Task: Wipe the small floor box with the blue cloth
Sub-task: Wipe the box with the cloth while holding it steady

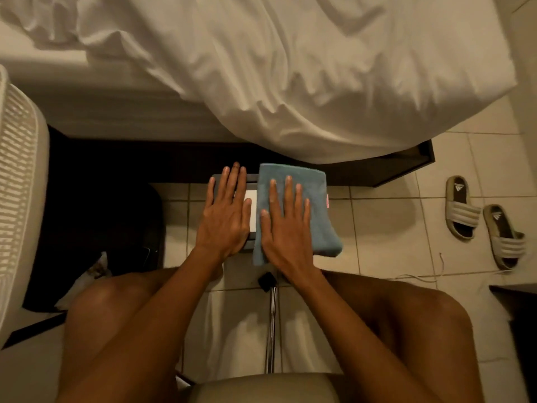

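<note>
A small dark box (251,178) with a white label on top stands on the tiled floor by the bed base. A folded blue cloth (319,199) covers its right half and hangs over the right edge. My right hand (286,225) lies flat on the cloth, fingers spread, pressing it down. My left hand (225,210) rests flat on the left part of the box top, fingers straight, holding nothing. Most of the box is hidden under both hands and the cloth.
A bed with a white duvet (290,82) overhangs just behind the box. A white slatted basket (17,175) stands at left beside a dark mat. Two slippers (482,222) lie at right. A chair seat (261,388) and its metal pole are between my knees.
</note>
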The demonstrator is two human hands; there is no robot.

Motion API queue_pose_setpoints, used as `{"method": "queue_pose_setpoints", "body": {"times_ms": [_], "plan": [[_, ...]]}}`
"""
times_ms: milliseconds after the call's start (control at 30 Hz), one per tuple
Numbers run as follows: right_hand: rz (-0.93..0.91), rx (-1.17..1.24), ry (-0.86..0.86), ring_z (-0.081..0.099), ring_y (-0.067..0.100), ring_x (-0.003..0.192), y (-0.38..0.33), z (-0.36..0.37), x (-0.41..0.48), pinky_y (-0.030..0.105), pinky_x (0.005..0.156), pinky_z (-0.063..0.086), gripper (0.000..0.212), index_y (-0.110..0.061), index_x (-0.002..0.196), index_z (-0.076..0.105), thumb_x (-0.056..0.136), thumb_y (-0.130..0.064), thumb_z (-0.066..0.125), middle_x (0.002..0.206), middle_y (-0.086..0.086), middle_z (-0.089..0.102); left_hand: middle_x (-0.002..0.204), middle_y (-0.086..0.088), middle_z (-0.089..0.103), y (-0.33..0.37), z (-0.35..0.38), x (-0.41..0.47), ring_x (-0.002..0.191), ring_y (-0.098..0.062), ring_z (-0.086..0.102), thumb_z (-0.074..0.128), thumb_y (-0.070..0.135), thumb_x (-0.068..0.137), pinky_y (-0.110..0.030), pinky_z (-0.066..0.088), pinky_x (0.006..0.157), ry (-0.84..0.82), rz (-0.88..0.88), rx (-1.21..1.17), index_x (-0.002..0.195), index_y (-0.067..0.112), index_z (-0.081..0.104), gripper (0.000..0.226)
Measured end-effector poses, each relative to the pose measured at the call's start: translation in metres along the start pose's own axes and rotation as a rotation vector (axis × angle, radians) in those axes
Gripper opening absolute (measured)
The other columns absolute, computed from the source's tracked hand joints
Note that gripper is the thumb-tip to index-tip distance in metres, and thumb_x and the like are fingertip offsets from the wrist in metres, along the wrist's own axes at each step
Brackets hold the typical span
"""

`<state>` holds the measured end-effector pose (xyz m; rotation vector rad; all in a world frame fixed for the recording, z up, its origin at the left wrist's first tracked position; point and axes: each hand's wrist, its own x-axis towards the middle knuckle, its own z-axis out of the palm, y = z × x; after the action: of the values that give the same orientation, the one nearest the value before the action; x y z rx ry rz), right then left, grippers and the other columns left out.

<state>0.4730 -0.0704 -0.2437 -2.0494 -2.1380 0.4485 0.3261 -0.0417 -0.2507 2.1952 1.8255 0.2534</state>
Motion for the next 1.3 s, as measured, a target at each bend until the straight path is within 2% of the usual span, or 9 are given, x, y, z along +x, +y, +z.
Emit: {"method": "queue_pose_setpoints", "body": {"times_ms": [133,300,467,533,733,800,1000,1133,1300], "plan": [[0.112,0.055,0.027,-0.010,0.022,0.154,0.025,-0.012,0.031,0.050,0.125,0.002,0.063,-0.027,0.159,-0.001,0.104,-0.048,0.022,0.167,0.007,-0.009,0.167,-0.006,-0.006,0.003,-0.001,0.000,0.154,-0.018,-0.009,0.020,0.034,0.105,-0.043,-0.003,0.125,-0.012,-0.020,-0.014,0.158,0.014,-0.002,0.061],[0.362,0.028,0.107,-0.004,0.027,0.155,0.000,0.006,-0.015,0.052,0.125,0.006,0.066,-0.017,0.160,0.002,0.104,-0.047,0.023,0.167,0.013,-0.002,0.167,-0.006,-0.003,0.002,-0.001,0.000,0.154,-0.018,-0.007,0.019,0.034,0.105,-0.044,-0.003,0.125,-0.006,-0.030,-0.013,0.158,0.014,-0.002,0.061],[-0.048,-0.012,-0.042,-0.015,0.022,0.154,0.012,-0.001,-0.003,0.048,0.125,-0.005,0.065,-0.023,0.159,-0.006,0.105,-0.044,0.023,0.167,0.007,-0.014,0.167,-0.007,-0.006,0.001,0.000,0.001,0.154,-0.019,-0.009,0.014,0.036,0.104,-0.043,-0.003,0.125,-0.013,0.004,0.005,0.158,0.013,-0.003,0.061],[-0.105,0.005,-0.064,-0.016,0.018,0.153,0.027,-0.013,0.023,0.047,0.125,-0.003,0.064,-0.029,0.158,-0.006,0.105,-0.045,0.025,0.167,0.002,-0.015,0.167,-0.007,-0.007,0.000,0.000,0.001,0.154,-0.019,-0.010,0.016,0.036,0.105,-0.043,-0.004,0.125,-0.016,0.004,0.005,0.158,0.013,-0.003,0.061],[0.343,0.092,0.107,-0.008,0.025,0.155,0.013,-0.004,0.000,0.053,0.124,0.008,0.065,-0.024,0.159,-0.001,0.103,-0.052,0.015,0.167,0.009,-0.007,0.167,-0.005,-0.006,0.002,0.000,0.001,0.154,-0.016,-0.011,0.018,0.035,0.105,-0.041,-0.005,0.125,-0.004,-0.010,-0.014,0.158,0.015,-0.004,0.061],[0.271,0.035,0.062,-0.010,0.028,0.154,0.001,0.001,-0.017,0.053,0.124,0.005,0.067,-0.020,0.159,-0.002,0.102,-0.052,0.010,0.167,0.011,-0.009,0.167,-0.005,-0.005,0.002,0.000,0.001,0.154,-0.016,-0.010,0.019,0.035,0.105,-0.041,-0.004,0.125,-0.004,-0.006,-0.027,0.158,0.015,-0.002,0.061],[-0.221,-0.030,-0.112,-0.020,0.020,0.152,0.028,-0.022,0.015,0.046,0.125,-0.006,0.066,-0.028,0.158,-0.009,0.105,-0.047,0.025,0.166,0.002,-0.018,0.167,-0.007,-0.001,0.000,0.002,0.004,0.154,-0.019,-0.007,0.016,0.036,0.105,-0.044,0.002,0.125,0.008,-0.003,0.021,0.158,0.012,0.002,0.060],[-0.184,0.037,-0.062,-0.015,0.018,0.154,0.027,-0.022,0.035,0.046,0.126,-0.001,0.061,-0.034,0.158,0.004,0.104,-0.046,0.028,0.168,-0.001,-0.009,0.167,-0.005,-0.004,0.002,0.000,0.002,0.154,-0.017,-0.009,0.019,0.035,0.105,-0.042,-0.001,0.125,0.006,-0.009,-0.017,0.158,0.014,0.000,0.060],[-0.086,0.077,0.003,-0.014,0.020,0.154,0.018,-0.013,0.034,0.045,0.125,-0.005,0.064,-0.035,0.158,0.003,0.103,-0.045,0.033,0.168,0.000,-0.009,0.167,-0.002,-0.005,-0.001,0.000,0.000,0.153,-0.012,-0.011,0.016,0.036,0.104,-0.040,0.000,0.126,0.015,-0.049,-0.089,0.158,0.016,-0.001,0.060]]}}
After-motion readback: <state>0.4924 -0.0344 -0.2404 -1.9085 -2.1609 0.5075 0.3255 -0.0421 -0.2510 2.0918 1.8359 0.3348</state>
